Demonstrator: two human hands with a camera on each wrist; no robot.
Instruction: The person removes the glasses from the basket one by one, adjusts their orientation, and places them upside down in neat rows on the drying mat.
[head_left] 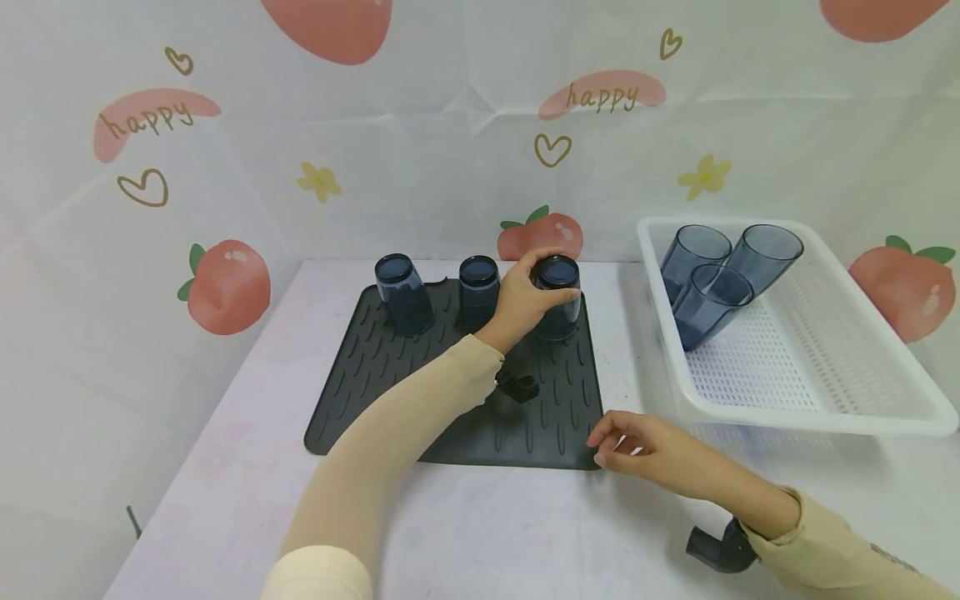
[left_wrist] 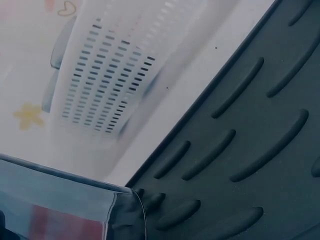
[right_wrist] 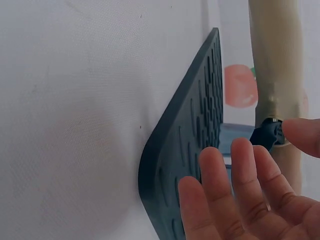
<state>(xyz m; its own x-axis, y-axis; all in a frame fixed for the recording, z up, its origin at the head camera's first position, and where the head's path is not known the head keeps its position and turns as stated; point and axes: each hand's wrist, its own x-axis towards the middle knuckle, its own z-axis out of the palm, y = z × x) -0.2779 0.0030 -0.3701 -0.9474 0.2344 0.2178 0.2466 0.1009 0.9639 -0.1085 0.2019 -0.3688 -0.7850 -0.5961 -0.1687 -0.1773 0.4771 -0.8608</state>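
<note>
Gripping an upturned blue cup (head_left: 557,297) on the dark mat (head_left: 390,367), left hand (head_left: 522,298) wrapped round it, right hand (head_left: 637,451) loose, empty

The only legible text is the word "happy", printed twice on the backdrop (head_left: 450,167): once on a pink patch (head_left: 153,119) left of the mat (head_left: 390,392), once on a pink patch (head_left: 602,94) above it. Nothing else bears readable writing.

mat (head_left: 390,375) dark grey, ridged | cups (head_left: 403,293) smoky blue | basket (head_left: 825,367) white, perforated | backdrop (head_left: 225,287) white, peach prints | tabletop (head_left: 225,483) white
</note>
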